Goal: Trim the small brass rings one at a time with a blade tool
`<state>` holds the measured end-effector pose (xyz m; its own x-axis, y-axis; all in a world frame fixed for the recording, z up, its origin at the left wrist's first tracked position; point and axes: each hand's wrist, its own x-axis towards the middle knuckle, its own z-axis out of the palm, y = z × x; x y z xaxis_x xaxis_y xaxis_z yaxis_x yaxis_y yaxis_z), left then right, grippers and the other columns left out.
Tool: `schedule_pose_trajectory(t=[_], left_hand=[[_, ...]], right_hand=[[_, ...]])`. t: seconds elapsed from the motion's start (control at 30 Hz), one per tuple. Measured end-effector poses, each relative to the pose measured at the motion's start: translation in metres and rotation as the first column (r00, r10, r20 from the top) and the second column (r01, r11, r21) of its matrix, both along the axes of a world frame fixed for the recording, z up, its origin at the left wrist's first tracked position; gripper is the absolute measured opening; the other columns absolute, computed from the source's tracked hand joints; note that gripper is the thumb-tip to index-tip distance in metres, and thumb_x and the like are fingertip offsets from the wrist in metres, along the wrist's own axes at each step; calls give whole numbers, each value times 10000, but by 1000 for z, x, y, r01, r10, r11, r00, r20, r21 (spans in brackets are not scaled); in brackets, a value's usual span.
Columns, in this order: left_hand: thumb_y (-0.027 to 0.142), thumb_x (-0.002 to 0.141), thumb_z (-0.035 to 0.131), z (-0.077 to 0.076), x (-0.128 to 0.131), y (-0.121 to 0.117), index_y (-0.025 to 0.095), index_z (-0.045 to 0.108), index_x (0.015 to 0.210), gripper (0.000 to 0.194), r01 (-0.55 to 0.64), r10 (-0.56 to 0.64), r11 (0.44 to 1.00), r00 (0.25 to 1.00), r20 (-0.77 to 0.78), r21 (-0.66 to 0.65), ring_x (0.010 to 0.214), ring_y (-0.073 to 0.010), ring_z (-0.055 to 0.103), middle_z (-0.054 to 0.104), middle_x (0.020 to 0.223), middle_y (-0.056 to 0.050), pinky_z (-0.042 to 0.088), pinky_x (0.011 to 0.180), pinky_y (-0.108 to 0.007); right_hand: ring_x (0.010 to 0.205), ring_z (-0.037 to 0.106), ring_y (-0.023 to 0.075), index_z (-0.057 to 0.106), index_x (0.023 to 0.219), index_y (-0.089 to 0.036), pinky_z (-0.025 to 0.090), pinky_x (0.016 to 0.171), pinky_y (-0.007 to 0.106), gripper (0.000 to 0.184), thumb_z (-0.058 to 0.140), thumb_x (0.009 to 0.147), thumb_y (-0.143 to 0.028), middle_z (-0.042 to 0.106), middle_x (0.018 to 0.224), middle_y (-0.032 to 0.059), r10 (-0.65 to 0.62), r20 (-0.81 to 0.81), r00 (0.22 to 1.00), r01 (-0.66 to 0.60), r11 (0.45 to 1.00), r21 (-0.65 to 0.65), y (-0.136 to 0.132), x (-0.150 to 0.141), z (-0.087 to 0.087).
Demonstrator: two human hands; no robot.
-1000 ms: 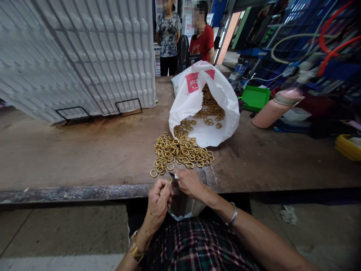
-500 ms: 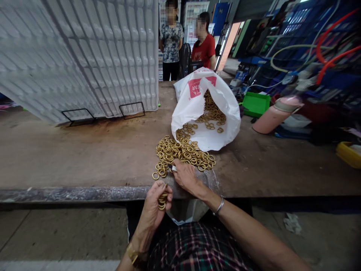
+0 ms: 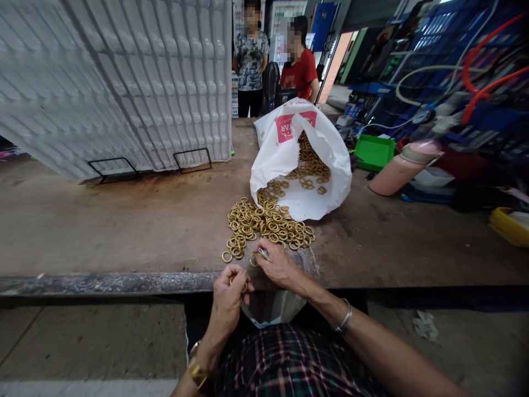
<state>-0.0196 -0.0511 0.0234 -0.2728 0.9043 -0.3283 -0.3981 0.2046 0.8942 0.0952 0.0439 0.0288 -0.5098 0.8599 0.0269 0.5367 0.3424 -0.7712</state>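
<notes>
My left hand (image 3: pixel 228 295) is closed around several brass-coloured rings (image 3: pixel 244 286) at the table's front edge; the fingers partly hide them. Just right of it, my right hand (image 3: pixel 276 264) is closed on a small silver tool (image 3: pixel 263 253) with a thin body, whose exact kind I cannot make out. At that hand's fingertips is a single ring (image 3: pixel 253 260); whether it is pinched or only touched I cannot tell. Beyond both hands lies a loose pile of rings (image 3: pixel 248 220). It spills from the mouth of a white woven sack (image 3: pixel 314 201) lying on its side, with more rings inside.
Tall white ribbed plastic trays (image 3: pixel 165 82) stand at the left in black wire holders (image 3: pixel 113 168). To the right are a green tray (image 3: pixel 375 153), a pink-filled bottle (image 3: pixel 400 168) and a yellow container (image 3: pixel 510 226). Two people are behind the wooden table (image 3: pixel 124 226).
My right hand has drawn back slightly from the pile, and a ring now shows at its fingertips. My left hand has turned, covering more of its rings.
</notes>
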Motion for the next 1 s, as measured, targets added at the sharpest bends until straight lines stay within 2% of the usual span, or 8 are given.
schedule_pose_trajectory(t=[0.07,0.13,0.2,0.27,0.4,0.53,0.73,1.0], left_hand=[[358,720,628,-4,5,0,170,583,782,203,-25,40,998,968,-247,64,407,-63,424,552,562,37,354,413,-179],[308,725,623,-6,8,1,180,629,869,193,-14,73,989,916,-393,150,496,-82,486,602,676,9,405,512,-198],[283,730,615,-6,9,2,180,655,857,168,16,80,980,882,-465,199,581,-102,521,622,746,-15,419,588,-210],[292,734,611,-3,8,3,173,651,800,142,29,63,983,874,-481,183,577,-105,515,605,694,-9,413,585,-208],[418,747,588,1,7,3,165,581,772,254,44,-30,998,958,-287,43,422,-69,407,494,523,44,332,425,-178],[486,730,589,1,8,3,166,529,780,329,77,-78,997,994,-77,-18,404,-49,393,487,550,50,283,366,-150],[483,721,598,1,9,2,171,521,807,333,83,-85,995,996,-18,-58,444,-48,446,508,621,44,292,369,-138],[436,758,579,1,7,-1,173,496,759,275,124,-124,992,992,13,8,452,-47,443,511,620,44,310,371,-140]], right_hand=[[633,463,105,527,755,-182,345,594,205,123,432,700,-124,528,680,-31,2,-132,991,-16,995,-100,-3,0,1],[613,452,98,533,737,-178,346,577,200,113,435,693,-143,517,663,-36,-22,-220,975,-25,977,-210,-6,-1,2],[571,433,91,542,729,-178,339,546,195,107,438,703,-173,492,618,-45,-61,-272,960,-32,946,-323,-9,-1,2],[528,409,87,548,712,-177,326,513,193,120,433,727,-207,454,564,-52,-88,-305,948,-45,914,-403,-11,-1,3],[539,428,87,551,661,-167,341,524,196,154,463,742,-263,464,555,-48,-86,-337,938,-48,927,-371,-14,-3,2],[578,466,93,561,655,-154,369,562,200,168,492,745,-278,525,592,-33,-50,-322,945,-52,952,-300,-14,-3,-2],[555,464,94,542,635,-166,354,526,194,152,503,743,-266,528,560,-32,-30,-299,954,-56,960,-275,-14,-3,-6],[492,393,77,516,629,-159,307,474,193,218,440,776,-301,438,527,-50,-37,-339,940,-91,931,-354,-14,-3,-10]])
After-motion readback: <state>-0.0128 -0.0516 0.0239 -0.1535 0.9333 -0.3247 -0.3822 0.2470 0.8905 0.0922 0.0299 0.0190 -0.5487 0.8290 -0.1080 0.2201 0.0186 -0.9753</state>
